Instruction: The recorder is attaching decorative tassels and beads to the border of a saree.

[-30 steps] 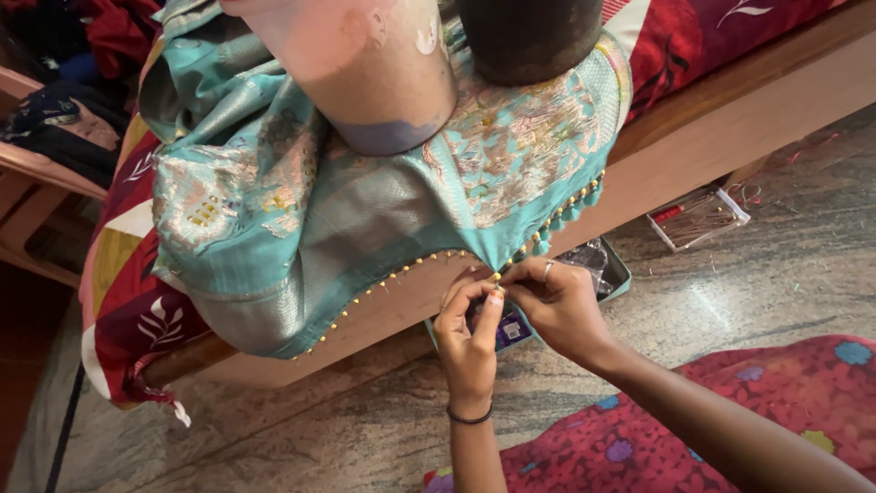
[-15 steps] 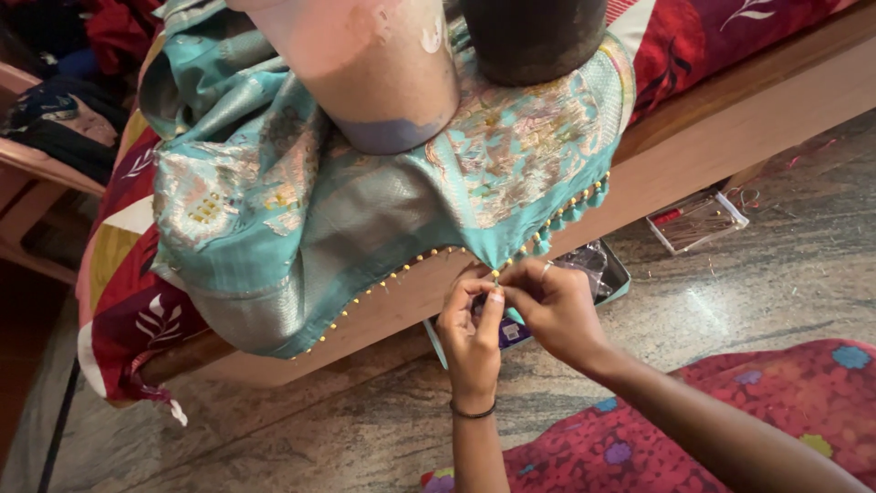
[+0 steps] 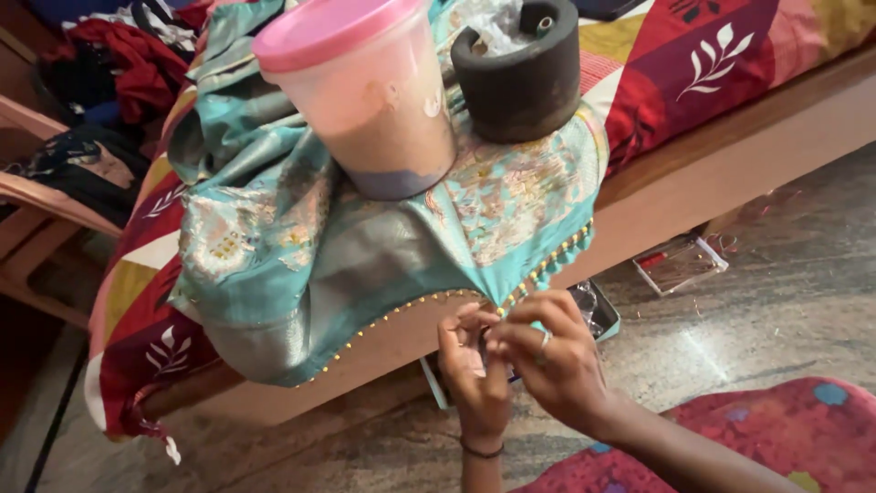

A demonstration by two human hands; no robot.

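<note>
A teal brocade cloth [image 3: 365,246] with a yellow beaded edge [image 3: 401,310] hangs over the side of a wooden bed frame [image 3: 712,173]. My left hand [image 3: 474,374] and my right hand [image 3: 557,361] meet just below the cloth's lower corner, fingertips pinched together on the beaded edge. The right hand wears a ring; the left wrist has a dark band. Whatever small item sits between the fingers is hidden. A clear tub with a pink lid [image 3: 360,96] and a dark round weight [image 3: 525,68] stand on the cloth.
A red, yellow and white patterned bedspread [image 3: 730,64] covers the bed. A small clear box [image 3: 680,263] and a teal tray [image 3: 598,315] lie on the stone floor. Red patterned fabric [image 3: 757,438] lies at the lower right. Wooden furniture with clothes [image 3: 55,183] stands left.
The view has tilted down, so the tub, weight and cloth sit lower in frame. My hands stay together, pinching the beaded edge.
</note>
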